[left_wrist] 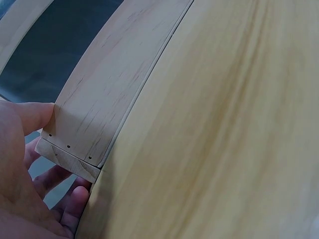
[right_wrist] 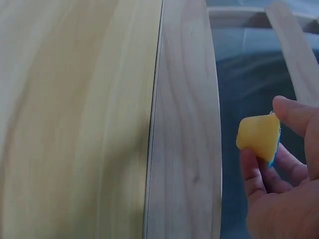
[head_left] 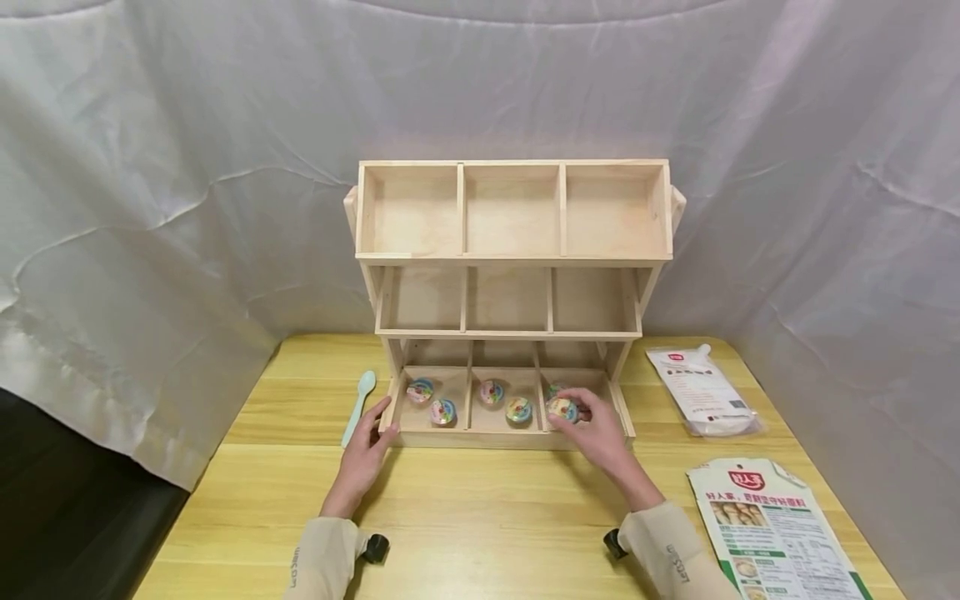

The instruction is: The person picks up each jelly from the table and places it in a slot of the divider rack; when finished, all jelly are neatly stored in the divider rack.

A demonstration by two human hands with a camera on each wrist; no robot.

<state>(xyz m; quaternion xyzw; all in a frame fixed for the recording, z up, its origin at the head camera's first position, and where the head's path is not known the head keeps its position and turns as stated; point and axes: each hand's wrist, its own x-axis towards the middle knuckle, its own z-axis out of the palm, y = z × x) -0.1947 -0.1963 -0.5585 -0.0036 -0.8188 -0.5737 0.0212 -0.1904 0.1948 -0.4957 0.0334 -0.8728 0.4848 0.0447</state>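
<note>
A three-tier wooden shelf rack (head_left: 510, 335) stands on the table, each tier split into three compartments. Its bottom tier holds several small jelly cups with printed lids: two at left (head_left: 443, 412), two in the middle (head_left: 519, 410), one at right partly behind my hand. My right hand (head_left: 600, 435) pinches another jelly cup (head_left: 562, 408) over the front of the right compartment; its yellow body (right_wrist: 256, 134) shows in the right wrist view. My left hand (head_left: 365, 450) holds the rack's front left corner, thumb against the front board (left_wrist: 109, 84) and fingers round its end.
Left of the rack lies a pale blue spoon (head_left: 360, 407). On the right are a white packet (head_left: 702, 390) and, nearer, a larger printed packet (head_left: 776, 533) with red and green markings. Grey curtains (head_left: 187, 275) enclose the table (head_left: 480, 508) at the back and sides.
</note>
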